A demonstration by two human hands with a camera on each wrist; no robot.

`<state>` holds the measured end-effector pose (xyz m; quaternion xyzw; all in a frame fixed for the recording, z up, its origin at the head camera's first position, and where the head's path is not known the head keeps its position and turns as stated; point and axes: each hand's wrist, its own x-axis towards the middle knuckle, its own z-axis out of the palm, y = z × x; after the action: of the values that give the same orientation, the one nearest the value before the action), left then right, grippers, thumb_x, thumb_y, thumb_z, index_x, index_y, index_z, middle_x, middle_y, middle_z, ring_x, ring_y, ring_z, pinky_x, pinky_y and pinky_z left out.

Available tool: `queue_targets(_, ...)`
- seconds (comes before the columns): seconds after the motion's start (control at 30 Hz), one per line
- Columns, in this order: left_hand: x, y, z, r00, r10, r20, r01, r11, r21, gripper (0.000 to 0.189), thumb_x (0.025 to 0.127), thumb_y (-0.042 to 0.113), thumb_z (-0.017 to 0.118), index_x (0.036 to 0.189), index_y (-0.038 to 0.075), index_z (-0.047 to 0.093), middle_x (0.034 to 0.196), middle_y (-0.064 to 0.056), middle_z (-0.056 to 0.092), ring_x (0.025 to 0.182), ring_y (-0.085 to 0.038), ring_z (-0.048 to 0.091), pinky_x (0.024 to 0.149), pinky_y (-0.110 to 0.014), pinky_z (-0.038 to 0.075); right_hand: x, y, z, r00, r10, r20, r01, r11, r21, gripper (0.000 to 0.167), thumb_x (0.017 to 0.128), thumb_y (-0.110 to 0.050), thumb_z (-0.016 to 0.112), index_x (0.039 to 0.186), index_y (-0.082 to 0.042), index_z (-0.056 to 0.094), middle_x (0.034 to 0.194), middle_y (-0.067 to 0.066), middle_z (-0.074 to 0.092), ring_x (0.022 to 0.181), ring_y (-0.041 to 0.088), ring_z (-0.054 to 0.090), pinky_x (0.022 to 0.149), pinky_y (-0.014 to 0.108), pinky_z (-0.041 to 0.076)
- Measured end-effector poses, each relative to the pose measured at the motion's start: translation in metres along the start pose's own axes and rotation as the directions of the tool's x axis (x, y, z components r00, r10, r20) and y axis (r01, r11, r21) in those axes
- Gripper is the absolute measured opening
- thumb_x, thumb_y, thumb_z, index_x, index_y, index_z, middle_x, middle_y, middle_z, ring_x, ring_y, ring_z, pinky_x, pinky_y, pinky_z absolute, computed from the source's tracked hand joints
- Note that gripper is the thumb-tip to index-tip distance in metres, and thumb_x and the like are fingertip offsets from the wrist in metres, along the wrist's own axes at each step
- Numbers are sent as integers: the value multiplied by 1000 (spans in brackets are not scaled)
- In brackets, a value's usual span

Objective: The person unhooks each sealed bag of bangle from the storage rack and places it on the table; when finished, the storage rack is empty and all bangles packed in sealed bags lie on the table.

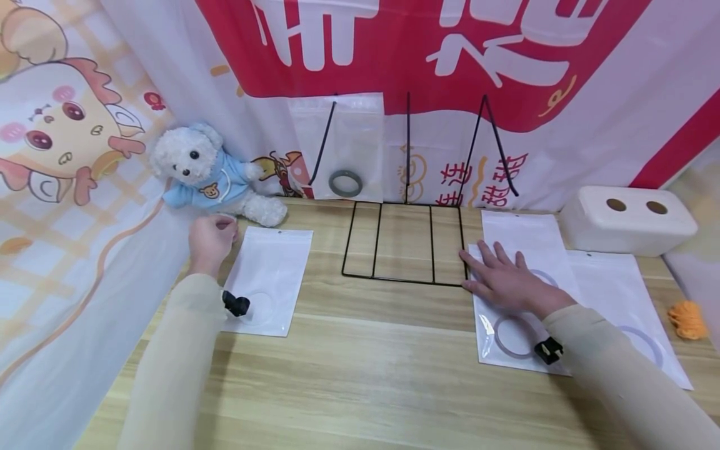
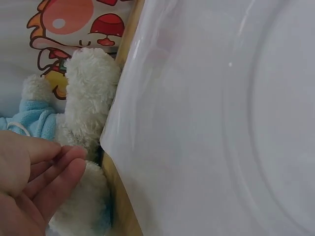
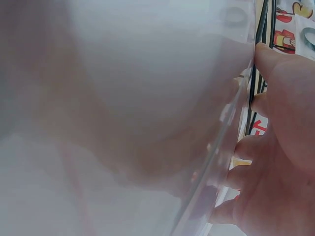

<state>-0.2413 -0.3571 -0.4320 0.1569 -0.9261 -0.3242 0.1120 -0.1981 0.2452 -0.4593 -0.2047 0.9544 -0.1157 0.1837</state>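
Left white pouch (image 1: 278, 262) lying flat, translucent ring (image 1: 270, 307) inside, centre-right white pouch (image 1: 484, 312) also flat, lavender ring (image 1: 497, 338) inside

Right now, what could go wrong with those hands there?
The right hand lies spread beside the wire rack; a nudge might jolt the upright bag there. The white bag beneath that hand overlaps another bag, which could get dragged along. The left hand might topple the nearby plush toy.

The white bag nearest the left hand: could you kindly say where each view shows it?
Head: white bag left of centre, just right of the left hand.
Left wrist: fills the centre and right.
Right wrist: not in it.
Shared landmark: the plush toy, in head and left wrist views.
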Motion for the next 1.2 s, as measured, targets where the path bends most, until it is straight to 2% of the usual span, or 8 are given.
queue_targets(0.1, 2, -1, -1, 999, -19, 27, 21, 996, -86, 29, 107, 15, 64, 123, -4, 78, 113, -28, 80, 90, -28, 80, 60, -12, 53, 0, 0, 0, 1000, -1, -1, 1, 1000, 2, 77, 112, -61, 44, 175, -22, 21, 179, 30, 2, 162, 63, -3, 122, 86, -4)
queue_targets(0.27, 5, 1, -4, 997, -44, 63, 55, 981, -184, 31, 107, 15, 65, 129, -5, 76, 121, -30, 77, 82, -7, 78, 71, -17, 63, 2, 1, 0, 1000, -1, -1, 1, 1000, 5, 77, 112, -61, 44, 175, -22, 21, 179, 30, 2, 162, 63, -3, 121, 86, -5)
queue_targets(0.37, 7, 6, -6, 997, -30, 74, 46, 973, -225, 34, 107, 18, 67, 132, -3, 75, 125, -29, 77, 79, 2, 73, 75, -18, 63, 3, 1, 0, 1000, -5, -5, 5, 1000, 3, 78, 112, -61, 45, 175, -22, 21, 179, 30, 2, 161, 63, -3, 121, 86, -5)
queue_targets(0.47, 8, 15, -5, 997, 3, 81, 21, 955, -296, 37, 107, 20, 67, 135, -4, 73, 127, -27, 76, 82, 4, 72, 79, -17, 63, 4, 0, 0, 1000, -9, -11, 9, 1000, 3, 77, 112, -61, 45, 174, -22, 21, 179, 30, 2, 161, 63, -3, 121, 87, -5)
queue_targets(0.6, 7, 36, -3, 995, 42, 95, -5, 932, -362, 42, 108, 26, 67, 138, -3, 71, 125, -20, 78, 88, 1, 73, 88, -19, 63, 2, -1, -1, 1000, -13, -15, 13, 1000, 3, 77, 112, -61, 45, 174, -22, 22, 179, 30, 3, 161, 64, -2, 121, 87, -4)
queue_targets(0.8, 3, 78, -3, 990, 97, 106, -45, 909, -415, 42, 108, 35, 67, 137, 6, 73, 123, -9, 80, 99, -4, 73, 102, -32, 61, -4, -1, -3, 1000, -12, -24, 12, 1000, -15, 76, 112, -59, 45, 174, -21, 23, 179, 31, 3, 160, 65, 0, 120, 87, -2)
queue_targets(1.03, 5, 130, 0, 988, 152, 35, -113, 854, -508, 38, 106, 32, 71, 135, 7, 72, 126, -9, 76, 114, -18, 71, 103, -29, 58, -4, -2, -3, 999, -17, -27, 17, 1000, -11, 76, 112, -60, 44, 174, -20, 22, 179, 31, 3, 160, 65, 0, 121, 87, -2)
queue_targets(1.2, 9, 160, 4, 987, 156, -20, -140, 813, -565, 38, 105, 26, 71, 137, 5, 69, 129, -6, 72, 119, -16, 66, 105, -29, 55, -3, -2, -1, 999, -21, -25, 21, 1000, -7, 76, 112, -60, 43, 174, -21, 23, 179, 30, 3, 161, 65, 0, 121, 87, -2)
